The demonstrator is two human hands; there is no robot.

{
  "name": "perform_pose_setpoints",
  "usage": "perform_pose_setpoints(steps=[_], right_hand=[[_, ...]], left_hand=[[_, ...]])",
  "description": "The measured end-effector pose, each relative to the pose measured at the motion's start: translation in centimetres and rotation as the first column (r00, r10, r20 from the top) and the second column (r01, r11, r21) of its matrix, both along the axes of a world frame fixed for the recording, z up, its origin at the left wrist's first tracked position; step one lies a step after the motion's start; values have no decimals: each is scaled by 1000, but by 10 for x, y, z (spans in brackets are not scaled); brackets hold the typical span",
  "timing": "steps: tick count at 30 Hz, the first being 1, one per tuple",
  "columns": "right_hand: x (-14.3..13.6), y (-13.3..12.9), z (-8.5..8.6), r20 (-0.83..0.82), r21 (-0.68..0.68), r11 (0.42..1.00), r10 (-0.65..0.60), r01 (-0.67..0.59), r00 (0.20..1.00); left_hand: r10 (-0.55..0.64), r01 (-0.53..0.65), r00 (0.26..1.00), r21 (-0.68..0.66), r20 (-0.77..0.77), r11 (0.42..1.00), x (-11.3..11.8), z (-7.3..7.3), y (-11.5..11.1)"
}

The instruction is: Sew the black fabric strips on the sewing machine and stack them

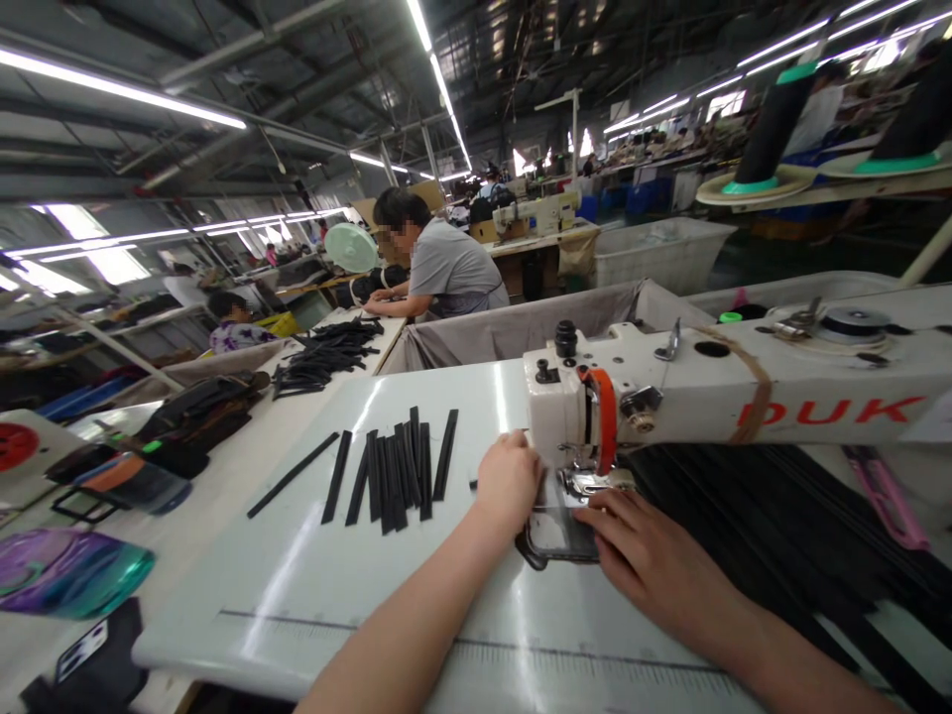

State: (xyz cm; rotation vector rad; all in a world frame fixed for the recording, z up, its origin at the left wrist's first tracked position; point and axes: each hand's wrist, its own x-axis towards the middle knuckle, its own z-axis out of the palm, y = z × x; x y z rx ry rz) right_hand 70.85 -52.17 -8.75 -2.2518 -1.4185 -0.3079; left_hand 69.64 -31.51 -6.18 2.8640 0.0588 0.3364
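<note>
At the left side of the sewing machine's (718,392) head, my left hand (510,479) is closed with its fingers curled down. What the fingertips press on is hidden. A short dark end (474,485) pokes out beside the palm, and I cannot tell whether the hand grips it. My right hand (647,555) lies open, fingers stretched toward the presser foot (591,482), fingertips at the metal plate (557,531). Left of my hands, several black strips (402,471) are spread over the pale machine table (297,595).
Long black material (751,526) lies under the machine arm, near a pink tool (889,501). Thread cones (773,129) stand upper right. A purple-teal item (74,570) and a phone (85,650) sit at left. Beyond, a co-worker (453,258) leans over a bench beside piled black strips (327,352).
</note>
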Motion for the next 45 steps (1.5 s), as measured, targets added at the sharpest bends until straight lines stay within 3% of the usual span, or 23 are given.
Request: perform_pose_setpoints(steps=[4, 6, 10, 13, 26, 37, 45], right_hand=[[-4, -3, 6, -164, -76, 985, 138, -152, 977], [-6, -4, 11, -238, -116, 976, 152, -183, 959], [-9, -2, 19, -274, -144, 972, 140, -185, 951], [-9, -2, 22, -268, -135, 971, 155, -197, 951], [-8, -7, 25, -285, -132, 961, 199, -244, 938], [-8, -7, 24, -334, -71, 984, 133, -166, 933], [-8, -7, 23, -345, -46, 987, 130, -154, 930]], left_hand=[[-58, 58, 996, -5, -67, 998, -39, -2, -22], [-117, 115, 993, -91, -17, 989, -51, -7, -23], [-237, 263, 964, -317, 120, 911, -55, -18, -12], [-240, 268, 963, -361, 121, 893, -54, -23, -9], [-243, 274, 961, -317, 135, 908, -54, -23, -16], [-229, 241, 970, -207, 82, 948, -50, -16, -19], [-186, 200, 979, -201, 88, 959, -51, -18, -23]])
